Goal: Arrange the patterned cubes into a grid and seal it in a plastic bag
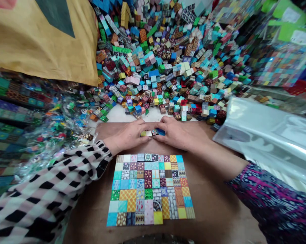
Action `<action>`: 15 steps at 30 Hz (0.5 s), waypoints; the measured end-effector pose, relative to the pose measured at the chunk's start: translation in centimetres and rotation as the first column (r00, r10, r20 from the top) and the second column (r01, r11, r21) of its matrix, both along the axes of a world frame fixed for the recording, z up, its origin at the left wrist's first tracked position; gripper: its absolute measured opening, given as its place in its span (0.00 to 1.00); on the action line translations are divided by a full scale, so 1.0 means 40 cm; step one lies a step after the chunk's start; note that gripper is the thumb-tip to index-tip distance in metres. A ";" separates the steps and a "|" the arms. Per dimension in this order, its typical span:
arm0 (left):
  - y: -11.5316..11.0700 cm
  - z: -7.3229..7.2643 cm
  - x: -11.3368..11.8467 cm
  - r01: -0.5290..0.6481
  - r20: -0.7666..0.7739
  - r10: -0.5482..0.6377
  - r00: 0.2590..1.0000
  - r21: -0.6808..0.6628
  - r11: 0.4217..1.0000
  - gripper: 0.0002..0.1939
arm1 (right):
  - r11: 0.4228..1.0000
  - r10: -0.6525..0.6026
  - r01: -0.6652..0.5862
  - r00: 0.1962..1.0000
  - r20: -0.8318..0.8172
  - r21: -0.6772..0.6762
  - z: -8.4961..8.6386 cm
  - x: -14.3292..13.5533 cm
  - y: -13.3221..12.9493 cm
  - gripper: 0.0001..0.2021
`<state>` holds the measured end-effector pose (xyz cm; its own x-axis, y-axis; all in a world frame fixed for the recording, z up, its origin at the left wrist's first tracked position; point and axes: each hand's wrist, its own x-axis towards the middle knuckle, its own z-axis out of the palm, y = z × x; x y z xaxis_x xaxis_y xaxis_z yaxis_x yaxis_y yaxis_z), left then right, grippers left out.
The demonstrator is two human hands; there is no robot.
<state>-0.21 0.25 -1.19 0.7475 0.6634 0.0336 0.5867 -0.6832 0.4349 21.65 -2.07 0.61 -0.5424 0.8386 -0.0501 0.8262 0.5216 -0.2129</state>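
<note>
On the brown board, just beyond the flat grid of cubes, we pinch pale blocks in our left hand and a blue block in our right hand, close by.

block grid on board | block heap behind | plastic sheeting right

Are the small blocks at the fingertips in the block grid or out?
Out: the small blocks are between the left hand and right hand, with bare brown board separating them from the block grid.
</note>
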 end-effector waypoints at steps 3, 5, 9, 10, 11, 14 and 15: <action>0.001 -0.004 0.002 0.012 0.011 -0.012 1.000 0.003 1.000 0.23 | 0.999 -0.038 0.038 0.999 -0.004 -0.012 0.008 -0.012 -0.009 0.18; 0.002 -0.008 0.002 0.017 0.005 -0.017 1.000 0.014 1.000 0.24 | 0.997 -0.059 0.058 0.998 -0.022 -0.044 0.010 -0.015 -0.013 0.19; 0.002 -0.011 0.001 0.014 -0.016 -0.014 1.000 0.022 1.000 0.24 | 0.998 -0.012 0.006 0.996 -0.083 -0.068 0.005 -0.002 -0.010 0.22; 0.001 -0.009 0.001 0.014 -0.014 -0.013 1.000 0.026 1.000 0.24 | 0.997 0.012 -0.019 0.995 -0.096 -0.068 0.002 0.004 -0.008 0.23; 0.000 -0.007 0.001 0.009 -0.012 -0.009 1.000 0.032 0.999 0.24 | 0.997 0.031 -0.038 0.994 -0.102 -0.071 -0.001 0.010 -0.007 0.24; -0.003 -0.003 0.005 -0.018 -0.021 0.019 1.000 0.055 0.998 0.21 | 0.993 0.058 -0.067 0.994 -0.098 -0.094 -0.010 0.023 -0.006 0.24; -0.004 -0.003 0.008 -0.030 -0.030 0.032 0.999 0.063 0.998 0.20 | 0.992 0.066 -0.077 0.993 -0.100 -0.102 -0.013 0.026 -0.007 0.23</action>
<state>0.09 0.10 -1.30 0.7280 0.6835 0.0528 0.6207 -0.6899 0.3727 22.69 -2.36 0.10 -0.6073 0.7903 -0.0808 0.7605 0.5490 -0.3467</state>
